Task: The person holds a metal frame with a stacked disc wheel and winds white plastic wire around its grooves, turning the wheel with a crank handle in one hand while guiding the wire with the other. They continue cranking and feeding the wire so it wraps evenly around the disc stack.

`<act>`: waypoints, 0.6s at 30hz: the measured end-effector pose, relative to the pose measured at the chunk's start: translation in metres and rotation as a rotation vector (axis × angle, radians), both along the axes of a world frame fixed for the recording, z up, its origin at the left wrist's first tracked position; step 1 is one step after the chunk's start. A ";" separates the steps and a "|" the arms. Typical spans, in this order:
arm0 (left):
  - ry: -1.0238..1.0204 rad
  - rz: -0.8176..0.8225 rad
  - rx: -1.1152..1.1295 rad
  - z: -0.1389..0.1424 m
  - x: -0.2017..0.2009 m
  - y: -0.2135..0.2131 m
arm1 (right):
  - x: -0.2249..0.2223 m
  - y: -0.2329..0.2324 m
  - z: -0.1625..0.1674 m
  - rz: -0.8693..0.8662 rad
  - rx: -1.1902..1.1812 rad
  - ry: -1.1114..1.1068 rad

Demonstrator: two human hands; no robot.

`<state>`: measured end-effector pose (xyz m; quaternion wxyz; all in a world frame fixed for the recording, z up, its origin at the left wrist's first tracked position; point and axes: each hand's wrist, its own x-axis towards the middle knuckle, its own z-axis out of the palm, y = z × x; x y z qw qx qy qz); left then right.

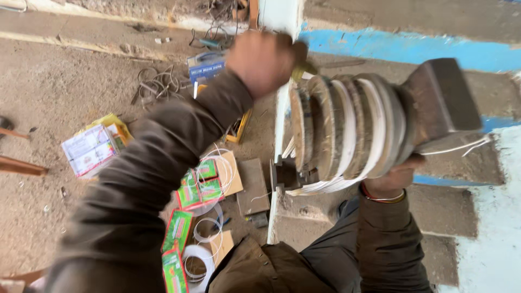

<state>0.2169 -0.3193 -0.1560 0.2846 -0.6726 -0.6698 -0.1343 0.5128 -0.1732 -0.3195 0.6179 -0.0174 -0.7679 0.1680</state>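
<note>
My left hand (265, 61) is raised and closed around a yellowish tool handle (307, 69), right at the left end of a stack of round discs (347, 127). The discs are wooden and white and lie sideways, pressed together. A dark metal block (440, 100) sits against the stack's right end. My right hand (392, 179), with a bangle at the wrist, grips the stack from below. Thin white wires (461, 146) trail from under the block. The tool's tip is hidden behind my hand.
On the dirt floor lie green packets (191, 195), white wire coils (196, 260), cardboard pieces (254, 187), a blue box (206, 66), a printed leaflet (89, 149) and tangled wire (154, 84). A white post (280, 116) stands beside a grey wall with blue stripes (412, 50).
</note>
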 end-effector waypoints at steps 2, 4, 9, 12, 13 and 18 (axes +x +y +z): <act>-0.179 -0.006 -0.053 -0.091 0.000 -0.002 | 0.005 0.000 -0.001 0.088 -0.095 0.043; -0.433 0.070 -0.260 -0.170 0.015 -0.010 | 0.008 0.001 0.004 0.201 -0.195 0.098; -0.474 0.083 -0.131 -0.279 0.071 -0.039 | 0.008 0.002 0.022 0.347 -0.275 0.145; -0.826 0.316 -0.511 -0.306 0.088 -0.041 | 0.002 0.000 0.030 0.198 -0.129 0.066; -0.862 0.311 -0.454 -0.310 0.092 -0.040 | 0.000 -0.001 0.032 0.129 -0.052 0.044; -1.020 0.323 -0.455 -0.309 0.112 -0.045 | -0.010 -0.001 0.042 -0.060 0.097 0.020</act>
